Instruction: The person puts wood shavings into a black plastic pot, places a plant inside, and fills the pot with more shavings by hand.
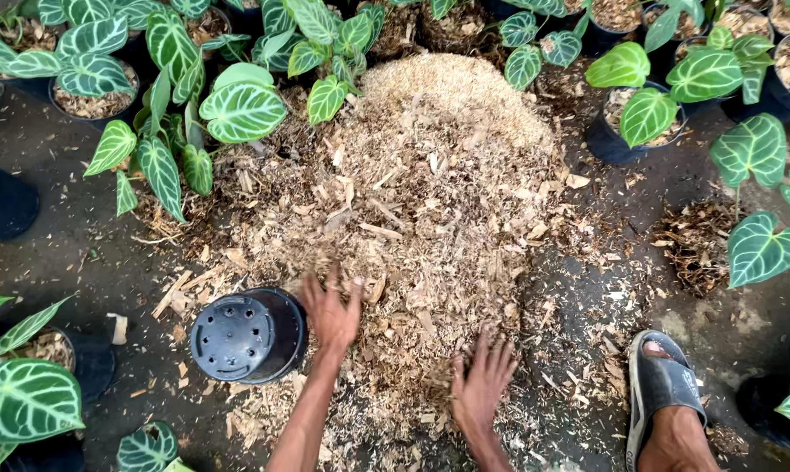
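On the dark ground among potted plants (237, 109), a broad heap of wood chips (421, 218). Left hand (331, 313) spread flat, fingers open, pressed on the near edge of the heap, holding nothing. Right hand (482, 385) likewise splayed and empty, palm down on chips. Black pot (248, 336) tipped on its side just beside the left hand, base showing, within easy reach. Sandalled foot (666, 393) at right.

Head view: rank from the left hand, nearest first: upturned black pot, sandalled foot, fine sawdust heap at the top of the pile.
From the left hand:
1. Upturned black pot, right beside it on the left, about touching.
2. Fine sawdust heap, up at the far end of the chip pile.
3. Sandalled foot, far right, beyond the right hand.
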